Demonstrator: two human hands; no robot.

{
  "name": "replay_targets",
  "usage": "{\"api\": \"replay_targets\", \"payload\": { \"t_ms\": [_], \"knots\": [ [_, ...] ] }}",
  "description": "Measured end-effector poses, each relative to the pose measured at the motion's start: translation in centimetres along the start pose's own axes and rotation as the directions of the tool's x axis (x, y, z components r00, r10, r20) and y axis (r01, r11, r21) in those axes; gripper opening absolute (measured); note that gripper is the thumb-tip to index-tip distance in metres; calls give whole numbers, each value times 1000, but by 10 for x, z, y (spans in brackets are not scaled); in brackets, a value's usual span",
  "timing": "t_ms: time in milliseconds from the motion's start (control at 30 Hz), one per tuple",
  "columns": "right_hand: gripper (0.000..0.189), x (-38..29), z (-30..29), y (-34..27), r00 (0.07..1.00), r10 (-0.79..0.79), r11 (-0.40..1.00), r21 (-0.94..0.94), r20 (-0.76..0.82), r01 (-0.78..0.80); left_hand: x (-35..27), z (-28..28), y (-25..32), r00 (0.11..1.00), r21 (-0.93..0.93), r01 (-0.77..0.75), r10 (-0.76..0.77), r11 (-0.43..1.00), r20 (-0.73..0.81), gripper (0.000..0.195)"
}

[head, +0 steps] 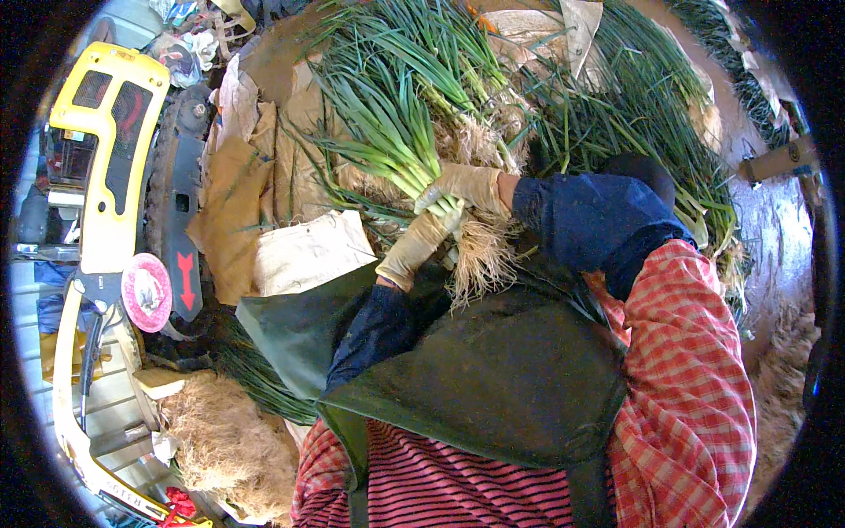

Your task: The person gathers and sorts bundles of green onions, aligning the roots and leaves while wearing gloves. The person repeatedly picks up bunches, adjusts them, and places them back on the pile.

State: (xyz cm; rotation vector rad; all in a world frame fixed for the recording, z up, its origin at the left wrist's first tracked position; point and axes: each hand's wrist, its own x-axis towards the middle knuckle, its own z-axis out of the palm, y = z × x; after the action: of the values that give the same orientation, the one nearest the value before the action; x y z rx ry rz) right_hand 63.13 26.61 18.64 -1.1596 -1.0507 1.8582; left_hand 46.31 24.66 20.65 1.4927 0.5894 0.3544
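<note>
A bunch of green onions (412, 165) with long leaves and pale stems lies gripped in both of my gloved hands. My right hand (465, 188) closes round the stems from above. Just below it, my left hand (419, 241) wraps the stems near their base, and the two gloves touch. Stringy tan roots (485, 257) hang past my hands over the dark green apron (515, 369) on my lap. The leaves point away from me, toward a pile of loose green onions (455, 72) with roots attached. My fingertips are partly hidden by the stems.
More green onions (634, 112) lie to the right. A white sack (313, 254) and brown sheeting (234, 211) lie on the left, beside a yellow tracked machine (119, 132) and its dark track (178, 198). A heap of roots (224, 442) sits at lower left.
</note>
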Motion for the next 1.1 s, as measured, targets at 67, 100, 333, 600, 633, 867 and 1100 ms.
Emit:
{"api": "replay_targets", "payload": {
  "t_ms": [67, 100, 333, 600, 633, 867, 1100],
  "knots": [
    [21, -11, 10, -12, 998, 57, 998, 36, 12, -58, -10, 12, 1, 999, 30, -30, 30, 999, -17, 31],
    [21, -18, 15, -22, 997, 74, 996, 45, 12, -75, -18, 18, 3, 998, 86, -36, 40, 996, -41, 29],
    [22, -19, 9, -45, 998, -43, 990, 134, -46, 49, -21, 1, 17, 968, 594, 250, -211, 764, -136, 70],
    [32, -41, 17, -61, 996, -74, 977, 196, -47, 82, -13, -47, -41, 786, -700, -155, -343, 697, -515, 33],
    [32, -38, 22, -61, 995, -88, 978, 186, -43, 94, -13, -46, -40, 898, -806, -100, -297, 583, -325, 35],
    [26, -28, 10, -45, 997, -75, 986, 150, -22, 77, -4, -41, -27, 826, -584, -55, -292, 810, -483, 38],
    [28, -38, 25, -65, 999, -23, 953, 300, -45, 36, -25, -52, 16, 963, -961, -266, 71, 74, -261, 27]
  ]
}}
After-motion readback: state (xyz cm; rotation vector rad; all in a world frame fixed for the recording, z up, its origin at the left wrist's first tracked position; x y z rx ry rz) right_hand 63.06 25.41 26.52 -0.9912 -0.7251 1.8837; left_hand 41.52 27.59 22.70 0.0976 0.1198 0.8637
